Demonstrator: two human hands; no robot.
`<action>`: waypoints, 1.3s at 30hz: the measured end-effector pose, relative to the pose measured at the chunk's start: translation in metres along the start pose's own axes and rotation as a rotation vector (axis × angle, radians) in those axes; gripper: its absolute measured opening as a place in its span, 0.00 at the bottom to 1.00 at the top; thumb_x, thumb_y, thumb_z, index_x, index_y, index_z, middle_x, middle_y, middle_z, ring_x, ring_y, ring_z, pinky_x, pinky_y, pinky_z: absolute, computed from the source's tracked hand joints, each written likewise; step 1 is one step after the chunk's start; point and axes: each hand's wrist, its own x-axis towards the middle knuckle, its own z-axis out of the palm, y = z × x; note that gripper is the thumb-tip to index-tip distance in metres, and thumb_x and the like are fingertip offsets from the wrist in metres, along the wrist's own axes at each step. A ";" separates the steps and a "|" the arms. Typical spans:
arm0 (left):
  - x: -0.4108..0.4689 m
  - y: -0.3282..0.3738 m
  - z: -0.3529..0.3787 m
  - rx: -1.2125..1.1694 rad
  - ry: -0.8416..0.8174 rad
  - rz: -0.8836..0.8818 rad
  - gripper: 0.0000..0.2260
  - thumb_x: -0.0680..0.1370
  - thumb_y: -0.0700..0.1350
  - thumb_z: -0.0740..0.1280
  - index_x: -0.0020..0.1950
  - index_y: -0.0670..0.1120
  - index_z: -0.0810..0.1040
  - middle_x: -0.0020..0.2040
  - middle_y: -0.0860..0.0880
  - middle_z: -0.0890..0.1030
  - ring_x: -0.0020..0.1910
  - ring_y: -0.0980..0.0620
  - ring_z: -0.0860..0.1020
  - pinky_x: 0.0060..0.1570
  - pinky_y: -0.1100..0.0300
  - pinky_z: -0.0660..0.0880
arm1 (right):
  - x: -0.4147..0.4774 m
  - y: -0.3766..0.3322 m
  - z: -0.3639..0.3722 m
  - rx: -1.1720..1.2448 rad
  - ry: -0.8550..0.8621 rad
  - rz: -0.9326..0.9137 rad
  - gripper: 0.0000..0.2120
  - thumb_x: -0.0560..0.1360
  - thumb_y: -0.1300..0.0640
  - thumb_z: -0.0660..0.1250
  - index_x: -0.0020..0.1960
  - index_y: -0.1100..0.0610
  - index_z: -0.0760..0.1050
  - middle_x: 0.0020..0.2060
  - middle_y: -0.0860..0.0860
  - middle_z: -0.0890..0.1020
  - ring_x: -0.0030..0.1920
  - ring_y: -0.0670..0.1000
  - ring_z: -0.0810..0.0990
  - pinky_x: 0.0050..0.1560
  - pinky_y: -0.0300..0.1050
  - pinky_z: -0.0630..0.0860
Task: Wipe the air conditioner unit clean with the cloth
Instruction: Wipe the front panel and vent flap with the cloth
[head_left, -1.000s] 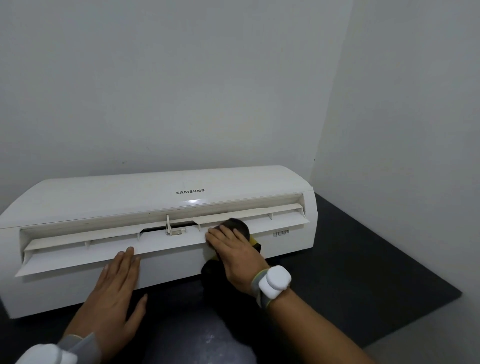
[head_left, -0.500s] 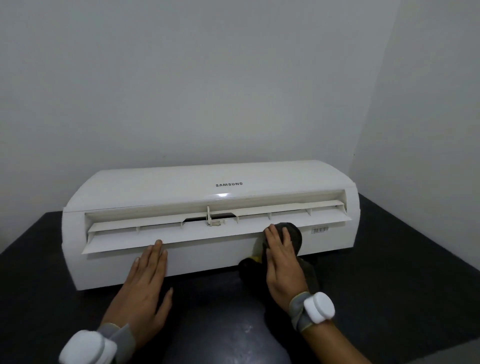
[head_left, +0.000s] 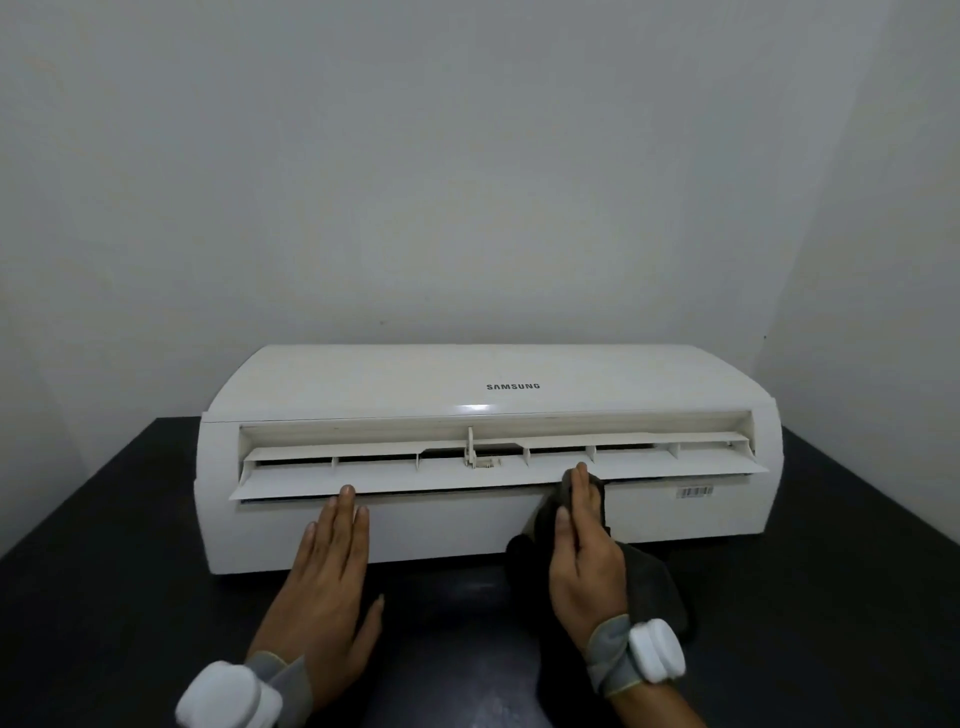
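The air conditioner unit (head_left: 467, 379) lies on a black counter (head_left: 104, 571), pushed back against a plain white wall (head_left: 415, 182) near the right-hand corner. It's a long, smooth, off-white plastic shell with rounded ends, a curved glossy top and a SAMSUNG logo (head_left: 513, 386) in grey. The thin flat louver flap (head_left: 415, 480) hangs open along the front, with small ribs and a dark slot behind it, and there's a little barcode sticker (head_left: 694, 491) low on the right. The cloth (head_left: 649, 577) is dark grey, soft and rumpled, and it's pressed against the front panel just under the flap, right of centre, trailing down onto the counter. The right hand (head_left: 582, 561) lies flat on it with straight fingers, so its grip is open and just pushing the cloth, not pinching it. The left hand (head_left: 327, 582) is also flat with its grip open and empty, fingertips touching the flap's lower edge left of centre. Both wrists carry a grey strap with a white puck (head_left: 657, 649). Compared with a second ago, the view has swung so the whole unit now shows, left end included, and both hands are on the front in roughly the same spots.
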 end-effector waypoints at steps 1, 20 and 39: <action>0.001 0.000 0.000 0.003 0.005 -0.003 0.35 0.70 0.55 0.54 0.69 0.32 0.63 0.71 0.33 0.62 0.69 0.36 0.65 0.68 0.55 0.47 | 0.001 -0.002 0.000 0.004 0.011 -0.004 0.25 0.79 0.66 0.59 0.72 0.49 0.56 0.72 0.46 0.62 0.75 0.51 0.56 0.69 0.26 0.52; 0.055 -0.030 -0.016 -0.180 0.085 0.022 0.34 0.73 0.59 0.42 0.71 0.44 0.33 0.73 0.47 0.31 0.74 0.50 0.35 0.71 0.57 0.34 | 0.063 0.001 0.015 -0.232 -0.196 -0.130 0.22 0.82 0.58 0.52 0.76 0.52 0.58 0.74 0.40 0.49 0.76 0.48 0.41 0.72 0.43 0.35; 0.062 -0.032 -0.028 -0.012 0.026 0.072 0.35 0.71 0.57 0.41 0.74 0.38 0.53 0.75 0.41 0.50 0.75 0.42 0.51 0.72 0.51 0.49 | 0.055 -0.016 0.067 -0.807 -0.415 -0.647 0.35 0.78 0.35 0.48 0.78 0.55 0.51 0.78 0.52 0.48 0.77 0.53 0.44 0.76 0.54 0.47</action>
